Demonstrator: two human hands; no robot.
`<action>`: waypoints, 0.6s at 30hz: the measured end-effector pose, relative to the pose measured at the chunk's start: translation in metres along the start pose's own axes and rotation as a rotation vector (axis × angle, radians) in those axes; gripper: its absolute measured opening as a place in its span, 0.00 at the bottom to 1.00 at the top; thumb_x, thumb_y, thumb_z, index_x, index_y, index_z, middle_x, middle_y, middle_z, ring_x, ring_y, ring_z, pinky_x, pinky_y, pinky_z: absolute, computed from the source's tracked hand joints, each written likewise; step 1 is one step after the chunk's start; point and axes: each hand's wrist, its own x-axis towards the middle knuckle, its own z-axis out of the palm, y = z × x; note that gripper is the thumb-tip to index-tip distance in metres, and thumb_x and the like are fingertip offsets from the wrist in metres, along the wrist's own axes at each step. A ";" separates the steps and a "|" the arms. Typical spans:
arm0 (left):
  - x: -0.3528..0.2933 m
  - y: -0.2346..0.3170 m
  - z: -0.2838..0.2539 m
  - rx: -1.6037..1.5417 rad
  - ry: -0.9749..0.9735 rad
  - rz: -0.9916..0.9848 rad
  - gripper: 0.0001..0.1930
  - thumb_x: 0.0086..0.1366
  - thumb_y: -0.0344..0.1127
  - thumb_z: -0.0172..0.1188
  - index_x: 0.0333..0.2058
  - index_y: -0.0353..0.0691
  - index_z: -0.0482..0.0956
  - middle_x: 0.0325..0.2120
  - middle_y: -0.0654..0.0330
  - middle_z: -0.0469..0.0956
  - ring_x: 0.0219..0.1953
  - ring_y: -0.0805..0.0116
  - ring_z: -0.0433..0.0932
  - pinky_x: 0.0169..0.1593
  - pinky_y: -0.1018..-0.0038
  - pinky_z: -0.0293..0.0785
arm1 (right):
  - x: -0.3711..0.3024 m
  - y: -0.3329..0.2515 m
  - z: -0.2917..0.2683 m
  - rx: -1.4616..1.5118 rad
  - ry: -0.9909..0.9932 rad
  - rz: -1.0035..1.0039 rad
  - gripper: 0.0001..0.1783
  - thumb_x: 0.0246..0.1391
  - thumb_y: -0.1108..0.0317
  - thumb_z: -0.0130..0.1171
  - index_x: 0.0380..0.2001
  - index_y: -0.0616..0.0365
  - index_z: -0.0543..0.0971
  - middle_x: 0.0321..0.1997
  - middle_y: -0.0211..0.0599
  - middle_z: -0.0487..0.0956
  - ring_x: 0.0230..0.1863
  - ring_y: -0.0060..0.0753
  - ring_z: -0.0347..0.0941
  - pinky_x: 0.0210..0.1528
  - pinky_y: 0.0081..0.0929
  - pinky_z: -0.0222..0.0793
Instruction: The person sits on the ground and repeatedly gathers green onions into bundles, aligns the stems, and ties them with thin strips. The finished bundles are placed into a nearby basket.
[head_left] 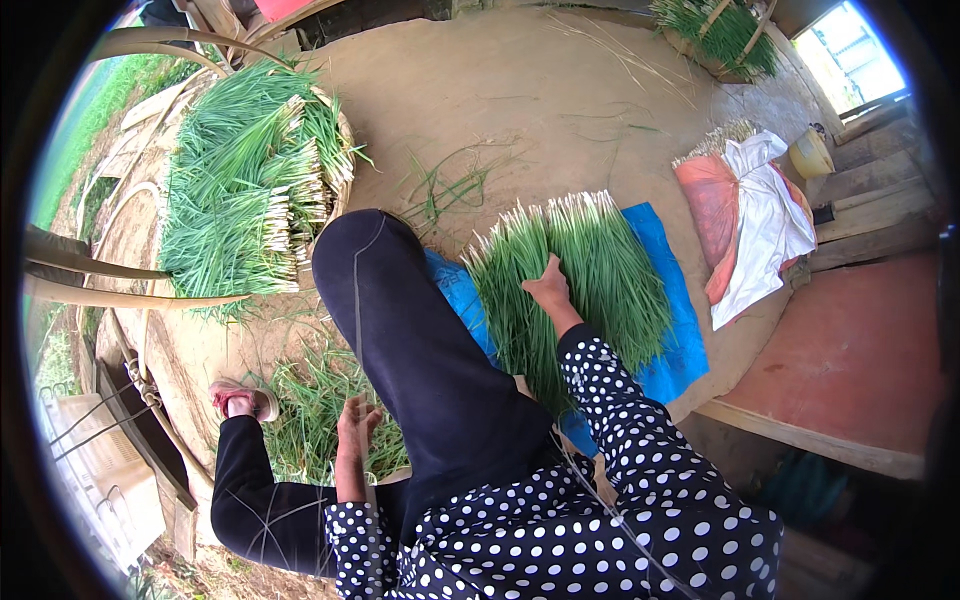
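Observation:
A thick, even layer of green chives (610, 290) with pale root ends lies on a blue sheet (680, 340) right of my knee. My right hand (550, 288) is on the chives, thumb up, its fingers closing on stalks near the upper middle of the layer; the fingertips are partly hidden among the leaves. My left hand (356, 422) hovers over a heap of loose, tangled green leaves (305, 415) between my legs. Its fingers are curled in, and whatever they may hold is too small to make out.
A large stack of chives (245, 190) lies at far left beside bent poles (140, 292). At right sit a red and white sack (745, 220), a yellow pail (811, 154) and a reddish board (850, 350). Another green bundle (725, 40) stands at the back on the earthen floor (440, 90).

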 end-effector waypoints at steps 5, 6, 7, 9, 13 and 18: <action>-0.019 0.022 0.008 0.066 0.050 -0.039 0.22 0.59 0.27 0.62 0.52 0.34 0.69 0.36 0.57 0.77 0.36 0.73 0.75 0.40 0.77 0.74 | 0.020 0.015 0.033 -0.311 0.046 0.014 0.49 0.49 0.60 0.65 0.67 0.51 0.46 0.59 0.60 0.63 0.52 0.60 0.70 0.48 0.47 0.72; -0.018 0.024 0.009 0.108 0.030 -0.017 0.22 0.59 0.27 0.61 0.52 0.34 0.68 0.36 0.57 0.77 0.36 0.72 0.75 0.41 0.77 0.74 | 0.020 0.015 0.033 -0.322 0.063 0.006 0.46 0.51 0.60 0.63 0.66 0.51 0.47 0.56 0.58 0.66 0.50 0.59 0.71 0.48 0.48 0.72; -0.016 0.024 0.009 0.177 0.015 -0.019 0.22 0.59 0.26 0.61 0.52 0.34 0.68 0.36 0.56 0.77 0.37 0.72 0.76 0.41 0.77 0.74 | 0.020 0.014 0.032 -0.307 0.075 -0.012 0.46 0.51 0.60 0.63 0.66 0.51 0.48 0.56 0.57 0.66 0.50 0.59 0.71 0.48 0.48 0.71; -0.010 0.017 0.010 0.143 0.005 -0.051 0.23 0.58 0.27 0.62 0.51 0.34 0.68 0.37 0.55 0.77 0.38 0.70 0.76 0.43 0.76 0.75 | 0.019 0.010 0.027 -0.314 0.069 0.027 0.45 0.52 0.60 0.62 0.66 0.50 0.48 0.56 0.57 0.67 0.50 0.59 0.72 0.48 0.49 0.71; 0.000 -0.006 0.014 0.074 -0.067 0.098 0.24 0.56 0.27 0.64 0.52 0.35 0.68 0.40 0.51 0.79 0.39 0.68 0.79 0.42 0.75 0.77 | 0.017 0.009 0.025 -0.311 0.085 -0.010 0.45 0.52 0.60 0.62 0.66 0.50 0.47 0.56 0.57 0.67 0.50 0.59 0.71 0.49 0.49 0.71; -0.002 -0.006 0.014 0.082 -0.058 0.016 0.25 0.56 0.27 0.66 0.52 0.34 0.68 0.40 0.50 0.79 0.40 0.65 0.80 0.44 0.72 0.78 | 0.023 0.010 0.030 -0.324 0.036 0.040 0.52 0.46 0.57 0.67 0.67 0.53 0.46 0.58 0.59 0.65 0.53 0.61 0.70 0.52 0.48 0.70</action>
